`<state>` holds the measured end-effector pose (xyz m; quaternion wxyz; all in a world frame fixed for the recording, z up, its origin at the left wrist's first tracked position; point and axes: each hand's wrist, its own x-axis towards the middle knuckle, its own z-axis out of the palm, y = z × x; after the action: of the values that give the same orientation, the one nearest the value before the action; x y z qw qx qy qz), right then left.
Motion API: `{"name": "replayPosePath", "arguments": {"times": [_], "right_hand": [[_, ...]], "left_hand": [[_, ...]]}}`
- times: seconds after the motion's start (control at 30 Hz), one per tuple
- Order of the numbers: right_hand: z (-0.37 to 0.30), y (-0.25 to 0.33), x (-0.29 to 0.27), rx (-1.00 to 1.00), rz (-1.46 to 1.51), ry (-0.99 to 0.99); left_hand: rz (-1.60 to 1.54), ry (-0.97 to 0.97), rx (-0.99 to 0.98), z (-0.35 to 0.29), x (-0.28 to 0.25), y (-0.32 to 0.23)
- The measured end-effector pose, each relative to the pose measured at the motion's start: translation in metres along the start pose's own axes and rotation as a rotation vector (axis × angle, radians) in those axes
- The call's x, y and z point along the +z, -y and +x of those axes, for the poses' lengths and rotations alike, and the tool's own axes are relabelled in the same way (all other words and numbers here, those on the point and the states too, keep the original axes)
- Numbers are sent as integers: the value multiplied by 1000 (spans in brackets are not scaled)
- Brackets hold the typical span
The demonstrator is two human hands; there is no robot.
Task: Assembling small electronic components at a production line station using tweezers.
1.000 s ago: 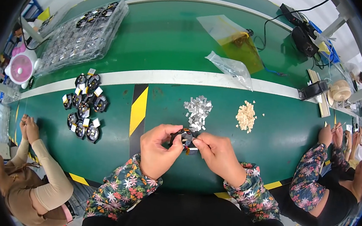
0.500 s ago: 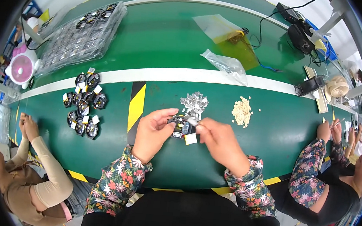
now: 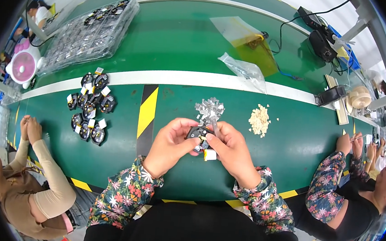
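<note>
"Unit (image 3: 197,131) first: where is it?"

"Over a green worktop (image 3: 117,155), with striped tape (image 3: 147,116) at its 9 o'clock, grey chips (image 3: 209,109) at 12, tan bits (image 3: 259,121) between 2 and 3. One co-worker (image 3: 52,204) sits at 8, another person (image 3: 354,203) between 3 and 4."

"Is it held?"

"Yes, grasped: left hand (image 3: 168,145) at 8 o'clock, right hand (image 3: 232,153) at 4, thumbs on top."

"How does it look?"

"Black, roundish, open-faced, small parts showing inside. A white pouch (image 3: 210,155) with a yellow edge sticks out at 5. Part is hidden."
</note>
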<state>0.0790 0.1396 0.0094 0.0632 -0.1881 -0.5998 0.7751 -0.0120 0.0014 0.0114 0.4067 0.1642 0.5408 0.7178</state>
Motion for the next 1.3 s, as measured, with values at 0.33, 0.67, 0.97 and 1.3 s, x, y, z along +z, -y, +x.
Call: {"name": "replayPosePath", "arguments": {"times": [0.33,0.67,0.97,1.3], "right_hand": [[-3,3,-12,-317,4,-62],[-17,16,-12,-381,112,-52],[-18,17,0,-485,-186,-30],[-16,10,1,-557,-319,-23]], "left_hand": [[4,-81,-2,2,-9,7],[120,-63,74,-1,-2,13],[-11,-61,-43,1,0,12],[26,-66,-16,-1,3,13]]}}
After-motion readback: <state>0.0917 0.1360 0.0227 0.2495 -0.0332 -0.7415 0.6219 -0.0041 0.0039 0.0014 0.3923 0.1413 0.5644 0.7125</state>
